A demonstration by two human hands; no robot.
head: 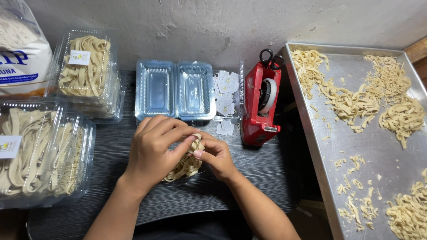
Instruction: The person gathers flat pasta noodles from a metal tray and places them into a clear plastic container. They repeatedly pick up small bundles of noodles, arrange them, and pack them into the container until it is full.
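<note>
Noodles (186, 163), wide and pale, lie in a bundle on the dark table (249, 178), pinched between left hand (153, 149) and right hand (218, 155). They look soft, light and easy to break, so I think it is better to cup the whole bundle from below than to pull single strips.

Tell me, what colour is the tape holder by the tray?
Red tape dispenser, clearest in the head view.

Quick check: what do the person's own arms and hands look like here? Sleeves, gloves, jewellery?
Both forearms are bare to the frame's bottom edge, no sleeves in view. The left hand and right hand are ungloved, with short nails. No rings, watch or wristband show on either.
</note>
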